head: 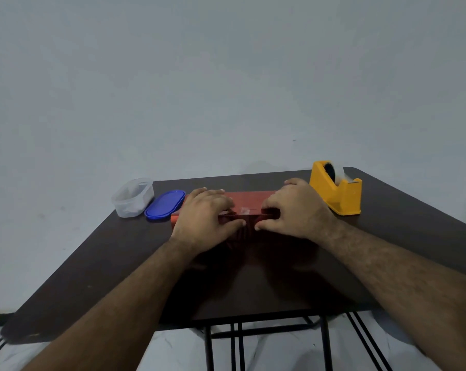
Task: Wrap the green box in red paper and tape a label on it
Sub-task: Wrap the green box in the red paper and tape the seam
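We see a dim, flat-lit scene with a cool grey-blue cast over the wall (226, 76), which shades darker toward the upper corners. The light is soft and seems to fall from above and in front — shadows of the hands (207, 218) and forearms pool darkly on the near part of the bench (387, 236), below the red-wrapped box (249, 200). A faint sheen shows on the bench's far edge and on a clear tape patch atop the box. The picture is soft overall, with fine detail smeared — the clear tub (132, 196) at far left looks hazy. Wide-angle stretch enlarges the forearms at the near corners and splays the bench edges outward.
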The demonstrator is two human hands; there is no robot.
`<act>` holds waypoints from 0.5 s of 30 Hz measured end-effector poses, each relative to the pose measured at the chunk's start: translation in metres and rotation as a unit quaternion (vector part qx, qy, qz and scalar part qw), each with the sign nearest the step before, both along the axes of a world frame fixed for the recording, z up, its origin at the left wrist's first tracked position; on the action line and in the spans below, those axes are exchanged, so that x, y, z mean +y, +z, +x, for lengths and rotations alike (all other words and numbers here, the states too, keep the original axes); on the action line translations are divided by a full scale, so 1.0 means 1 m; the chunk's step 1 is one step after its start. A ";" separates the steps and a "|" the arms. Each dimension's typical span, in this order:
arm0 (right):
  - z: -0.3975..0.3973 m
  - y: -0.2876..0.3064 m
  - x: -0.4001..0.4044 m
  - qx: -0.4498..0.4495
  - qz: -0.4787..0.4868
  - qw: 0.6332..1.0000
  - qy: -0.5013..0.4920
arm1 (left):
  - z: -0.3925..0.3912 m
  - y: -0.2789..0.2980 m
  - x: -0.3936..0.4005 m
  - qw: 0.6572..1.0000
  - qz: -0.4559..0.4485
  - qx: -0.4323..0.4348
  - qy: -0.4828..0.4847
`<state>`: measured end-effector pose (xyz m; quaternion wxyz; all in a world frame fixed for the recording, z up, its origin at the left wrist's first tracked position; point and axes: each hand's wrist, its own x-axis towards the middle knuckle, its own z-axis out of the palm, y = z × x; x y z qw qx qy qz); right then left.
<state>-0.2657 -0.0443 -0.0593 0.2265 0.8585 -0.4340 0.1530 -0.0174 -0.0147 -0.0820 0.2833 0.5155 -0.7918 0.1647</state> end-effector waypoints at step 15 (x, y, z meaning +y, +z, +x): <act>-0.043 -0.014 -0.001 0.081 -0.068 0.994 0.001 | -0.003 0.008 0.002 0.993 0.095 -0.067 -0.002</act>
